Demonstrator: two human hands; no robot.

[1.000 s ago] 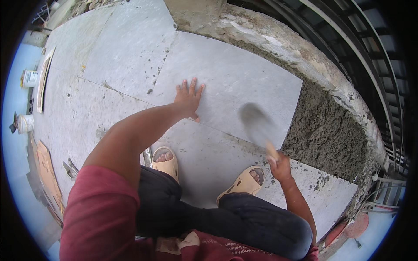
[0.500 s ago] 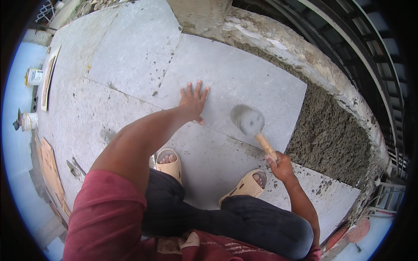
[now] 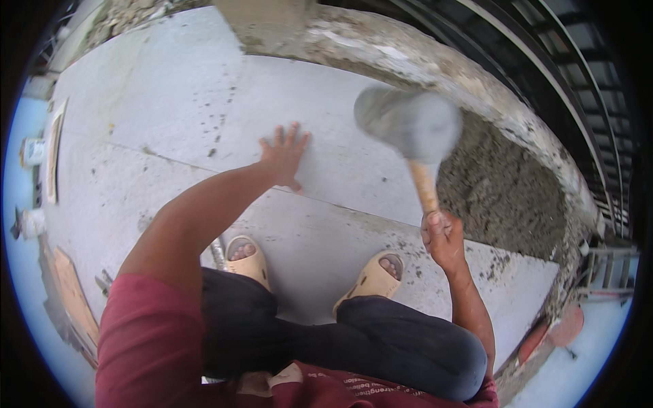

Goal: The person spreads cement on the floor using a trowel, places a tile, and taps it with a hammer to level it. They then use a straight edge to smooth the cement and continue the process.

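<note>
Evidently the work centres on a large grey tile (image 3: 333, 146), lying in front of the person beyond a seam, with wet mortar (image 3: 513, 190) along its right edge. The left hand (image 3: 282, 160) is spread on its surface, fingers fanned and thumb near the seam. The right hand (image 3: 443, 234) is wrapped round the wooden handle of a mallet (image 3: 416, 144), whose grey head is smeared by blur above the tile's far right part; whether it touches anything cannot be told.

The step in hand looks like tapping the tile down into its bed. The next move would call for a measured, flat blow on that right side, well apart from the spread fingers, then a check of level against the neighbouring tile (image 3: 306, 248) under the sandals (image 3: 373, 277).

Farther out, a rough masonry ledge (image 3: 422, 54) curves past the mortar, and a white bucket (image 3: 32, 151) stands at far left.
</note>
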